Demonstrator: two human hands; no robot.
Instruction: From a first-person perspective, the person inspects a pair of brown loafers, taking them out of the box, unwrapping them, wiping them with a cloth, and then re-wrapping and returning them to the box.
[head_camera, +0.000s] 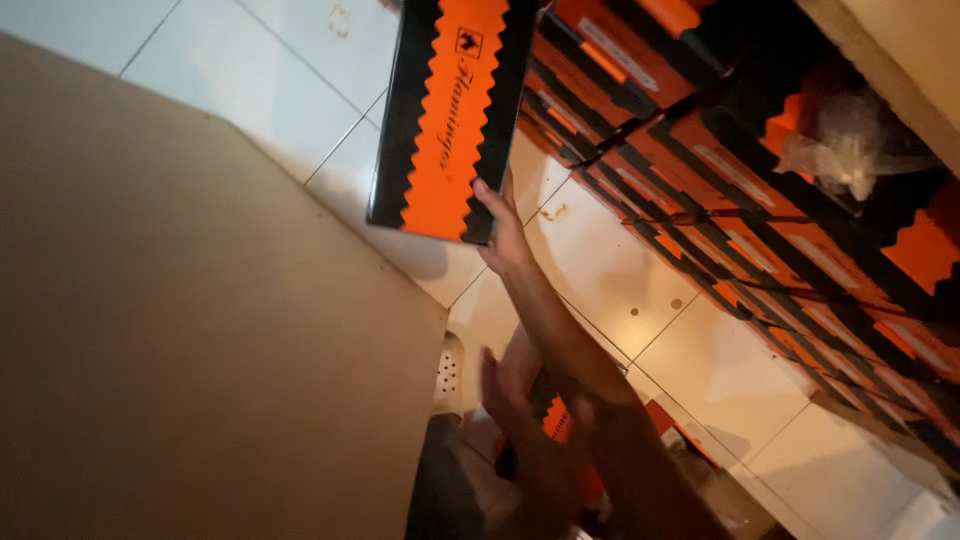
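My right hand (505, 238) grips the lower corner of a long black box with an orange zigzag-edged lid (450, 110), held up over the white tiled floor (600, 270). My left hand (503, 392) hovers lower down with fingers apart and nothing in it. It is close to another orange and black box (556, 420), which my arms partly hide; whether it touches that box is unclear.
A stack of several matching orange and black boxes (760, 200) fills the right side, with a crumpled clear plastic bag (840, 150) among them. A large brown cardboard sheet (200, 350) covers the left. A white perforated clog (450, 372) lies at its edge.
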